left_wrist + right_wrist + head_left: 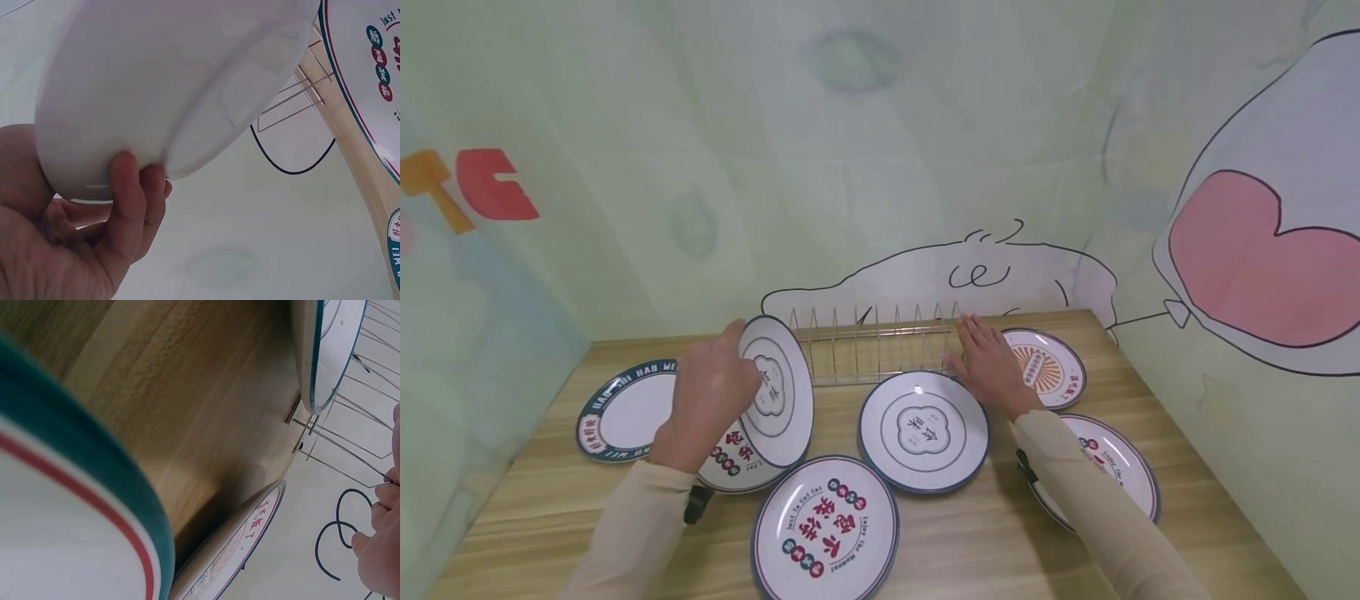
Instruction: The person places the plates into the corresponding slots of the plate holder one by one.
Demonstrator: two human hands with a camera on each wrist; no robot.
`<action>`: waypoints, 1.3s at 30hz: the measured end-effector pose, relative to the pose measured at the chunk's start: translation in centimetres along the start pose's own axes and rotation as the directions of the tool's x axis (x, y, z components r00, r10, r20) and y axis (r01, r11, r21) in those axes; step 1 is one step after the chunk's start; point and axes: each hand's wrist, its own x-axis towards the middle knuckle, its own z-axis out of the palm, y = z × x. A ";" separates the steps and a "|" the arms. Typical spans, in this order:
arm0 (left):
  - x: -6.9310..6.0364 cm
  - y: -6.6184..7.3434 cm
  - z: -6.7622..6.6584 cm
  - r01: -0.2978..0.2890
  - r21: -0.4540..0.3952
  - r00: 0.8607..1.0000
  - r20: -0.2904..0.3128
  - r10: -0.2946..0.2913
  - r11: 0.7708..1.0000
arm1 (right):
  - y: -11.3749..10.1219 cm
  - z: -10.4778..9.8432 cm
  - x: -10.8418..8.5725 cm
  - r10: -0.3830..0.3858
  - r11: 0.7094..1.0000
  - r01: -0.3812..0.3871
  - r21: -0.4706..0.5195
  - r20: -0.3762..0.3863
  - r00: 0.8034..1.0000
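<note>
At far left on my head feed, a dark-rimmed plate [628, 414] with lettering round its edge lies on the wooden table [970, 554]. Beside it I have the left hand [709, 398] gripping a blue-rimmed plate [781, 404], thumb at its decorated face and fingers against the white underside. That plate is raised and tilted, above a red-lettered plate [736, 462] that it partly hides; I can't tell whether the two touch. Behind, a wire rack [880, 335] stands near the table's back edge, its slots running across.

Mid-table, a second red-lettered plate [825, 529] lies closest to me, and just beyond and right of it is another blue-rimmed plate with a grey flower-shaped emblem [923, 432]. At the rack's right end I see the right hand [992, 362] resting, its fingers extended and holding no plate. Next to it, a plate with an orange sunburst [1043, 368] lies near the back. Nearer, the right sleeve [1090, 500] passes over part of the rightmost plate [1122, 467].
</note>
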 end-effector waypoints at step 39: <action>3.9 1.6 1.7 -0.047 0.087 0.999 -0.015 0.048 0.995 | 0.0 0.0 0.0 0.005 1.000 -0.005 0.010 0.005 1.000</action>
